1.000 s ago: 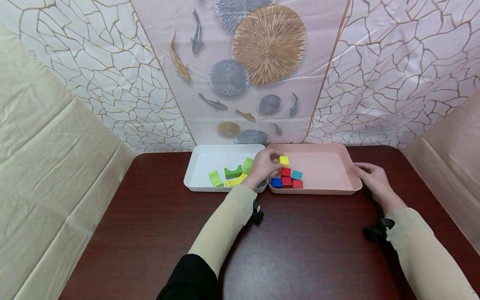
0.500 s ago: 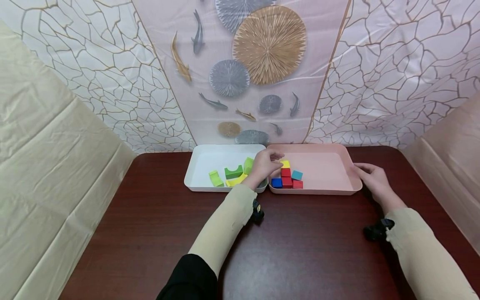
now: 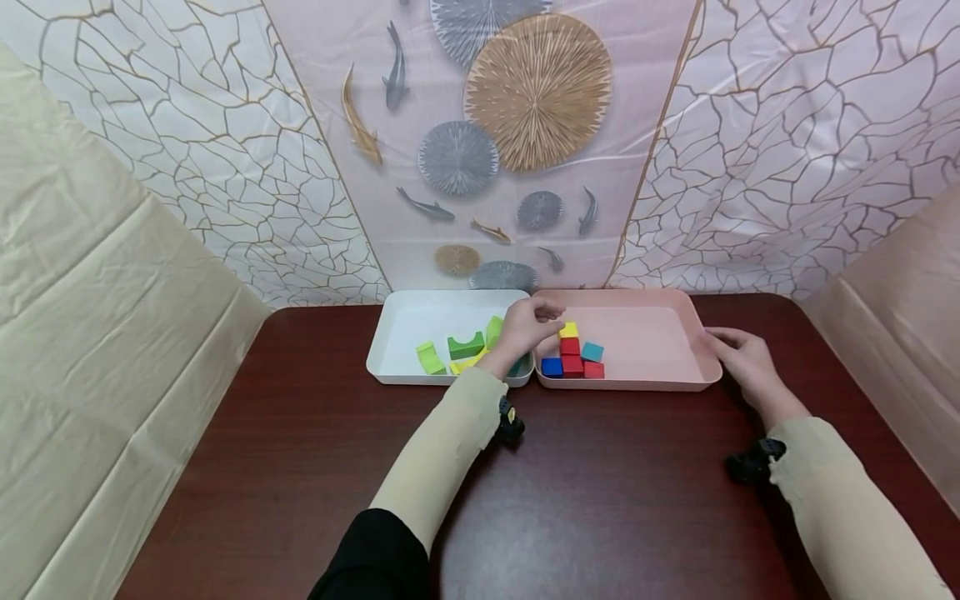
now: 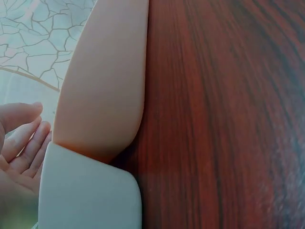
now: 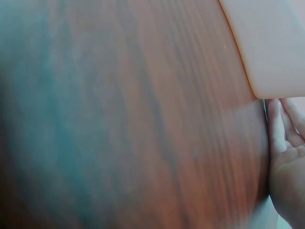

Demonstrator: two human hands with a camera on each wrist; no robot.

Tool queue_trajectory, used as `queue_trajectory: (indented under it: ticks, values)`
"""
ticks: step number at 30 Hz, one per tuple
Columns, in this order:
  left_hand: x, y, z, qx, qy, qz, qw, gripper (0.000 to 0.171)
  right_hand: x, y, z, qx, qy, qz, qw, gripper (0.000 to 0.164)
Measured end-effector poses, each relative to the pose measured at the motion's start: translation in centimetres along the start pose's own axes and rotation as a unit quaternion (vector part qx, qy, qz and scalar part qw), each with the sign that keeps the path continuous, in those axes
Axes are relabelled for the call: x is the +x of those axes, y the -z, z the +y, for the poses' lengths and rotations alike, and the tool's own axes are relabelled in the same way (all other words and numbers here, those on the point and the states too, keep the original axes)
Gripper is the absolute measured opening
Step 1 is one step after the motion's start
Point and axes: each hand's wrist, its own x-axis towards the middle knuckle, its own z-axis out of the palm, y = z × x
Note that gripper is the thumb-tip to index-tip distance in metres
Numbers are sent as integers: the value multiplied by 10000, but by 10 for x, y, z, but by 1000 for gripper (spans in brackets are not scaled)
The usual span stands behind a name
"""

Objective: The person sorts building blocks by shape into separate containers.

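In the head view my left hand point(image 3: 527, 327) hovers over the inner edges of the two trays, fingertips beside a yellow block point(image 3: 570, 330). The left wrist view shows its fingers point(image 4: 29, 151) relaxed, holding nothing. The yellow block sits at the top of a column above red blocks point(image 3: 570, 347) in the pink tray point(image 3: 645, 337). A blue block point(image 3: 551, 367), another red block point(image 3: 594, 370) and a teal block point(image 3: 592, 352) lie around them. At the pink tray's right end my right hand point(image 3: 750, 367) pinches the rim; the right wrist view shows its fingers point(image 5: 275, 126) at the tray corner.
A white tray point(image 3: 401, 333) abuts the pink one on the left. It holds green blocks point(image 3: 467, 345), some with curved cut-outs, and a yellow piece point(image 3: 461, 365), partly behind my left arm. Both trays stand at the dark wooden table's point(image 3: 600, 483) back edge, before a patterned cloth point(image 3: 495, 225).
The yellow block has come down toward the red blocks, and my left hand has let go of it and drawn slightly left. My right hand stays at the pink tray's rim.
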Motion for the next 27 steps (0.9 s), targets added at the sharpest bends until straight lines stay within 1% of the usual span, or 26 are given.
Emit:
queue_trajectory:
  ticks: [5, 10, 17, 20, 23, 25, 27]
  values:
    - [-1, 3, -2, -192, -139, -51, 9997, 26, -1, 0, -2, -114, -49, -8, 9999, 73]
    - [-3, 7, -2, -171, -227, -94, 9996, 27, -3, 0, -2, -158, -70, 10, 9999, 71]
    - [-7, 13, 3, -157, -311, -205, 9992, 32, -4, -4, -7, -65, -2, 314, 9995, 68]
    - [-11, 17, 7, -83, -315, -297, 9990, 35, -5, -5, -13, 146, 69, 564, 9983, 64]
    - [-15, 22, 13, 65, -305, -348, 9989, 36, -5, -3, -23, 632, 340, 786, 9943, 56]
    - [-18, 26, 15, 133, -372, -354, 9986, 36, -5, -2, -30, 1095, 649, 810, 9886, 47]
    - [-20, 31, 16, 103, -506, -370, 9980, 37, -7, -2, -38, 1471, 902, 711, 9824, 37]
